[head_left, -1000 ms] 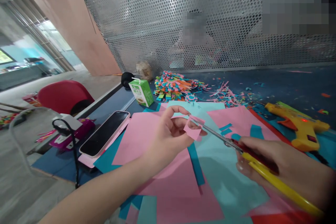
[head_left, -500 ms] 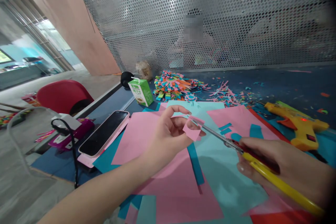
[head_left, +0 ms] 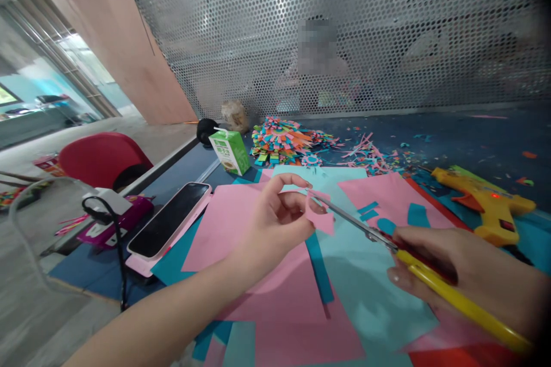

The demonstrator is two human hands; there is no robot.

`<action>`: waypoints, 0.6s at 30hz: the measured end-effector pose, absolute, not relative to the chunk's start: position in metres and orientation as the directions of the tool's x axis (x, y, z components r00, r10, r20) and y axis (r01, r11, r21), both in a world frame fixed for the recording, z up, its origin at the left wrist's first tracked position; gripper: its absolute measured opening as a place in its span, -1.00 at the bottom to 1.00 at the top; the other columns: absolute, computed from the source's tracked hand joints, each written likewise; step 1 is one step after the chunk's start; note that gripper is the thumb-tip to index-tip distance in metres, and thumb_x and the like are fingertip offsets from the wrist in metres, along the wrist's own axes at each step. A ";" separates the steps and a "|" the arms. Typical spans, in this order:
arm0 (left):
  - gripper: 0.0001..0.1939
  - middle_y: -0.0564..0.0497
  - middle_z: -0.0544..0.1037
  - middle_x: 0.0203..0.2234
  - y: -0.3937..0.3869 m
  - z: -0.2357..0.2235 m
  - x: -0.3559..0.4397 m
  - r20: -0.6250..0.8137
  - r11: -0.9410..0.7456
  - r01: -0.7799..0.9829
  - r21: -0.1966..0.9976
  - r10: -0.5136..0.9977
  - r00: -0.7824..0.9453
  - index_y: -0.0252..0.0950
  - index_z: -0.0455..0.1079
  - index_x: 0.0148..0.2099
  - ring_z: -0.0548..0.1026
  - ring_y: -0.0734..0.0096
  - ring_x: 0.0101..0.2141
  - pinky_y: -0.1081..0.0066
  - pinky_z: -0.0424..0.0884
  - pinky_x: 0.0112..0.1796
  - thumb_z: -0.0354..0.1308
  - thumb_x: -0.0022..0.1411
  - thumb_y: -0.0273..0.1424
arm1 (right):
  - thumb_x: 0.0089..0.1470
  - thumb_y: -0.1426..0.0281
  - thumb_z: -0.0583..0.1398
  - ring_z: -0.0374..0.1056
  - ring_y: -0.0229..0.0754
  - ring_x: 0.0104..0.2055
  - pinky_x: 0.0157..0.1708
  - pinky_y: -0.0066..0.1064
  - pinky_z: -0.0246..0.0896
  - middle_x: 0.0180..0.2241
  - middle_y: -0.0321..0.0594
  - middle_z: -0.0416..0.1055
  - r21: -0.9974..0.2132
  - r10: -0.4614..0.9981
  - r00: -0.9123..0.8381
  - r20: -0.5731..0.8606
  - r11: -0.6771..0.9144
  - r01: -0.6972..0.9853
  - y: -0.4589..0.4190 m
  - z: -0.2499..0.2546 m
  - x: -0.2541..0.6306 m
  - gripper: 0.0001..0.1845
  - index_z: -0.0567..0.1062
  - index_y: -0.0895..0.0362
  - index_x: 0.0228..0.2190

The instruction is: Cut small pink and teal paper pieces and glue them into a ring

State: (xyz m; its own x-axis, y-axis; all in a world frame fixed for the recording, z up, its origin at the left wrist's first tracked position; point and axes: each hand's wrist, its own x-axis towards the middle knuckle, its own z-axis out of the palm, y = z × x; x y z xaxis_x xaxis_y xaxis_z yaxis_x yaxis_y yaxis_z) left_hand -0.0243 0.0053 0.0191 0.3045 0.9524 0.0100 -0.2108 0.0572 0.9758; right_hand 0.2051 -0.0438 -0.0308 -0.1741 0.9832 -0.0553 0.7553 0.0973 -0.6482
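Observation:
Between the thumb and fingers of my left hand [head_left: 282,215] is a small piece of pink paper [head_left: 321,217], held above the sheets. My right hand [head_left: 465,264] grips scissors [head_left: 413,264] with yellow and dark red handles. Their blades point left and meet the upper part of the pink piece, close to my left fingertips. Beneath both hands lie pink sheets [head_left: 232,218] and a light blue sheet [head_left: 365,281]. Dark blue paper strips [head_left: 319,269] and small cut pieces [head_left: 369,210] rest on them.
A yellow glue gun [head_left: 491,200] with a red light lies at right. Fringed paper flowers [head_left: 279,140] and paper scraps [head_left: 374,155] are at the back, beside a green drink carton [head_left: 231,152]. A phone [head_left: 170,221] and a purple power strip [head_left: 116,221] with cables are left.
The pink piece has turned in my left fingers and now shows a curved edge near the blades. Both hands stay in nearly the same place.

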 end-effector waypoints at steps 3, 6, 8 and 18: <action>-0.64 0.19 0.48 -0.57 0.005 0.018 -0.026 -0.002 0.056 -0.175 0.983 0.956 0.294 -0.24 0.26 -0.23 0.40 0.57 -0.53 0.56 0.26 -0.53 0.19 -0.10 -0.65 | -0.01 -0.22 0.10 0.22 -0.22 -0.56 -0.64 -0.46 0.16 -0.59 -0.29 0.27 -0.675 0.964 -0.226 -0.141 0.073 0.734 -0.042 -0.028 0.208 -0.40 0.40 0.08 -0.52; -0.68 0.16 0.47 -0.55 0.006 0.017 -0.027 0.006 0.033 -0.135 0.990 0.960 0.281 -0.25 0.31 -0.20 0.38 0.54 -0.51 0.54 0.25 -0.53 0.17 -0.05 -0.60 | -0.04 -0.21 0.13 0.21 -0.23 -0.57 -0.66 -0.47 0.14 -0.60 -0.30 0.26 -0.693 0.963 -0.224 -0.151 0.059 0.719 -0.041 -0.025 0.208 -0.42 0.39 0.08 -0.53; -0.71 0.13 0.46 -0.54 0.006 0.017 -0.026 0.019 0.011 -0.107 0.994 0.962 0.272 -0.27 0.35 -0.18 0.40 0.52 -0.49 0.53 0.26 -0.52 0.14 -0.01 -0.59 | -0.01 -0.19 0.10 0.24 -0.22 -0.57 -0.65 -0.46 0.16 -0.59 -0.28 0.28 -0.678 0.967 -0.210 -0.147 0.056 0.733 -0.040 -0.024 0.207 -0.43 0.40 0.07 -0.53; -0.82 0.04 0.31 -0.50 0.011 0.013 -0.021 -0.064 0.115 -0.260 0.959 0.978 0.197 -0.35 0.41 -0.43 0.21 0.55 -0.52 0.51 0.24 -0.52 -0.01 0.12 -0.56 | -0.06 -0.12 0.10 0.26 -0.17 -0.60 -0.66 -0.40 0.14 -0.64 -0.24 0.32 -0.586 0.982 -0.153 -0.108 0.061 0.808 -0.034 -0.014 0.200 -0.51 0.33 0.04 -0.59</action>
State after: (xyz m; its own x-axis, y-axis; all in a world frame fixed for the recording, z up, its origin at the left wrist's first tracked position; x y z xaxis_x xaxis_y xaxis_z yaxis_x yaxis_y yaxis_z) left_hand -0.0212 0.0112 0.0132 0.1971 0.9783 -0.0640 -0.2605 0.1152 0.9586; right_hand 0.1996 -0.0335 -0.0139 -0.1527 0.9823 -0.1081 0.8078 0.0610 -0.5862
